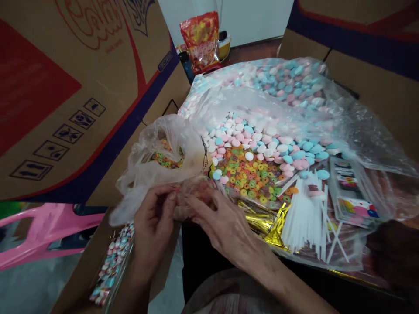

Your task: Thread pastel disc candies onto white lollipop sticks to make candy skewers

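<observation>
Low in the middle, my left hand (155, 222) pinches the edge of a small clear plastic bag (198, 188). My right hand (225, 224) grips the same bag from the other side, its fingers partly covering it. Reddish and orange bits show dimly through the film. Just behind sits a larger open plastic bag (147, 144) with ring-shaped candies inside. To the right lies a heap of colourful candy rings (248, 172), bordered by pink, white and blue round candies (268, 144). Gold twist ties (262, 220) and white sticks (304, 218) are close to my right forearm.
Large cardboard boxes stand at left (108, 87) and right (360, 56). A red snack packet (201, 41) stands at the back. A clear plastic case (350, 192) lies at right. Below left are wrapped candies (113, 266) and a pink plastic chair (49, 226).
</observation>
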Demonstrator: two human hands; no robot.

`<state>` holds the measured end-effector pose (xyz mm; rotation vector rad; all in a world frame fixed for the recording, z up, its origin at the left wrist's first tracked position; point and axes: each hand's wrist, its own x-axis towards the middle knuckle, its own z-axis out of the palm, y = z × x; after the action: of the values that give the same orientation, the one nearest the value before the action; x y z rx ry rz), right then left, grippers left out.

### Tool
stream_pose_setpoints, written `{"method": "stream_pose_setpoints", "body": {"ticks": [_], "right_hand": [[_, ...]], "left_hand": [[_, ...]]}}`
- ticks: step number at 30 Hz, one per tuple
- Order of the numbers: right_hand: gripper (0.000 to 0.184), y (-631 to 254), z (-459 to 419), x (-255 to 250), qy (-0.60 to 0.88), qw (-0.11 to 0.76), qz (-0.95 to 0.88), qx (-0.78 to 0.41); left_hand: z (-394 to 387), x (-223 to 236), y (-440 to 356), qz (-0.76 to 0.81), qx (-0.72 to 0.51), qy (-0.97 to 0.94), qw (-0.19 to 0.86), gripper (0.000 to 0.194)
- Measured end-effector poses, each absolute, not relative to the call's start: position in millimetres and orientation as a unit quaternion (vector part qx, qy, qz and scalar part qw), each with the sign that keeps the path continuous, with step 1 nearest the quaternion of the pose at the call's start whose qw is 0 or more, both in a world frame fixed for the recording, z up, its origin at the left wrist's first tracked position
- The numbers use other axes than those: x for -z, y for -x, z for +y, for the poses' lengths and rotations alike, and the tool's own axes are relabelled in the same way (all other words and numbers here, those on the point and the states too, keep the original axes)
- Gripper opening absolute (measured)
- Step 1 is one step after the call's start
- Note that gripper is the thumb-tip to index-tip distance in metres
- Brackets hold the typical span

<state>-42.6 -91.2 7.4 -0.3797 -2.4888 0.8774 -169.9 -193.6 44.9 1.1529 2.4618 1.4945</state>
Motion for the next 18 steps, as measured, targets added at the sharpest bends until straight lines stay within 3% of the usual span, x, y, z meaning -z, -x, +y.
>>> {"method": "stream_pose_setpoints", "body": {"ticks": [4,8,15,18], "right_hand": [[0.045,63,-93,-22,0.129,0.199,-0.945,-0.227],[0.014,64,-93,-18,0.137,0.246,-0.920,-0.272],[0.028,55,-100,-12,0.120,0.343,-0.851,-0.380],[0.029,53,-102,-12,0.117,0.356,-0.838,-0.397]], "left_hand": [[-203,-44,181,0.802,-0.485,-0.348,0.017,0.009],[-202,-42,181,0.794,-0.491,-0.354,0.052,0.011],[-187,-31,185,0.760,-0.386,-0.497,0.162,0.012],[-182,-27,192,0.740,-0.323,-0.570,0.152,0.019]]}}
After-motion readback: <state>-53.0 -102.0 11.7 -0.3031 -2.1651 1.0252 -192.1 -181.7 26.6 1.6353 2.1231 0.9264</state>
